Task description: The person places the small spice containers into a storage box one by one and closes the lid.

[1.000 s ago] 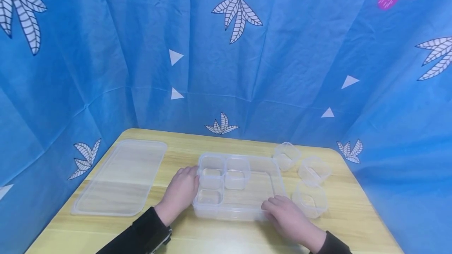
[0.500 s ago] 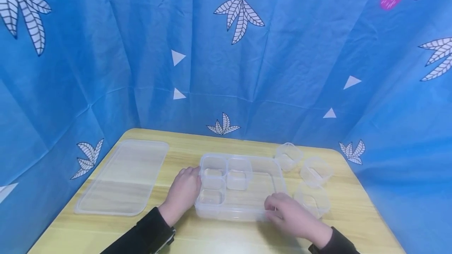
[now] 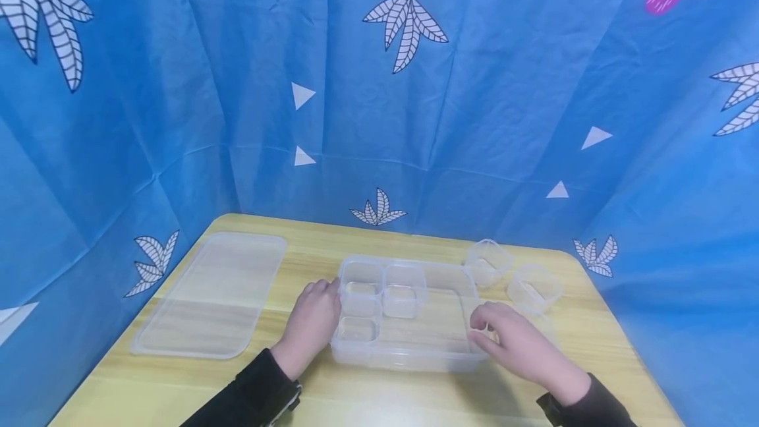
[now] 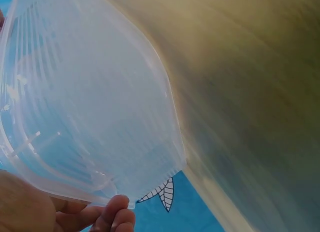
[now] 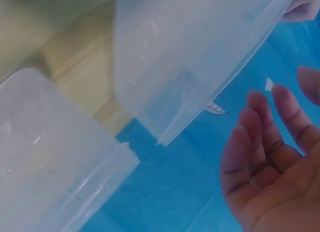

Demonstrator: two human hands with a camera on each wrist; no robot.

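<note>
A large clear plastic container (image 3: 409, 360) stands on the table, with three small square cups (image 3: 360, 328) set in its left part. My left hand (image 3: 311, 315) grips the container's left side; in the left wrist view its fingers (image 4: 117, 204) curl at the rim. Off the front right corner hovers my right hand (image 3: 518, 344), its fingers loosely bent and holding nothing. The right wrist view shows that palm (image 5: 280, 197) apart from the container wall (image 5: 185, 52), with a small clear cup (image 5: 50, 157) at left.
Two loose clear cups (image 3: 487, 267) sit off the container's back right corner; a third (image 3: 550, 329) is mostly hidden behind my right hand. A flat clear lid (image 3: 210, 295) lies at the left of the wooden table (image 3: 314, 242). A blue patterned curtain (image 3: 379, 130) hangs behind.
My right hand has come off the container's front rim and moved right and slightly up. The left hand stays on the container's side. The whole view has shifted slightly.
</note>
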